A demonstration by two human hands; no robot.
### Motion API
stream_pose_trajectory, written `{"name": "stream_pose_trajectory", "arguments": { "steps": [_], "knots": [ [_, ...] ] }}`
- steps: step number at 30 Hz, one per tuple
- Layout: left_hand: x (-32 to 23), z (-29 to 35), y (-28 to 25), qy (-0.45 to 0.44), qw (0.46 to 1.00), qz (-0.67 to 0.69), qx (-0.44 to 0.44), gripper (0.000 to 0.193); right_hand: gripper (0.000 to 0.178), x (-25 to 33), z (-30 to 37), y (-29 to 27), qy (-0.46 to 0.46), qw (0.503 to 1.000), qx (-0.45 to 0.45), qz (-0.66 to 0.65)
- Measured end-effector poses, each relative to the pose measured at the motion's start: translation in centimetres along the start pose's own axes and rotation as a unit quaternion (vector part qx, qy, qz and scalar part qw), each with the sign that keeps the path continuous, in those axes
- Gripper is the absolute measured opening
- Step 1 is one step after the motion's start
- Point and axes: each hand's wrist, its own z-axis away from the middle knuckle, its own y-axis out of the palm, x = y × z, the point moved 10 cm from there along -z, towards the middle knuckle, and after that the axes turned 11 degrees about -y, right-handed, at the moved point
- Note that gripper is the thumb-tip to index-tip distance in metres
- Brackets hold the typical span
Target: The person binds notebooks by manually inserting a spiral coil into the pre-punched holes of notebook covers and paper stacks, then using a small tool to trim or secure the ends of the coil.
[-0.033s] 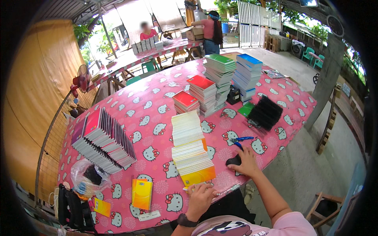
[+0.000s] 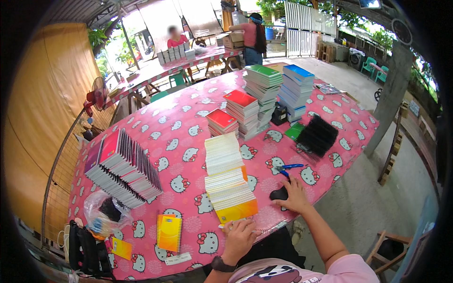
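Observation:
My left hand (image 2: 239,237) is at the near table edge with its fingers bent and drawn together. Something pale shows under the fingertips, and a thin wire coil (image 2: 273,229) runs along the edge beside it; what the hand holds is hidden. My right hand (image 2: 294,197) lies with fingers spread over the table, thumb and forefinger either side of a small black object (image 2: 279,194). Just past its fingertips lie blue-handled pliers (image 2: 293,166). Between the hands and the stacks stretches a fanned row of yellow-covered books (image 2: 229,191), white page edges showing.
Spiral notebooks (image 2: 126,167) are piled at left, above a plastic bag (image 2: 107,214) and a yellow notebook (image 2: 170,232). Red (image 2: 241,109), green (image 2: 264,89) and blue-covered stacks (image 2: 296,89) stand farther back. Black coils (image 2: 319,135) lie at right. Two people work at another table (image 2: 203,56).

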Motion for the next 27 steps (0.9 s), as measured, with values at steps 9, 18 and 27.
{"name": "stream_pose_trajectory", "arguments": {
  "steps": [9, 18, 27],
  "knots": [
    [0.3, 0.1, 0.5, 0.010, 1.000, 0.018, 0.022, 0.021, 0.068, 1.3, 0.8, 0.1, 0.020, 0.999, -0.042, 0.027],
    [1.1, -0.2, -2.1, -0.023, 1.000, -0.001, -0.014, 0.023, 0.043, 10.1, 2.4, -0.2, -0.158, 0.849, 0.139, -0.485],
    [1.9, 0.9, -2.0, 0.022, 1.000, 0.010, 0.001, 0.022, 0.037, 12.7, 4.2, 1.5, -0.167, 0.778, 0.169, -0.581]
  ]
}}
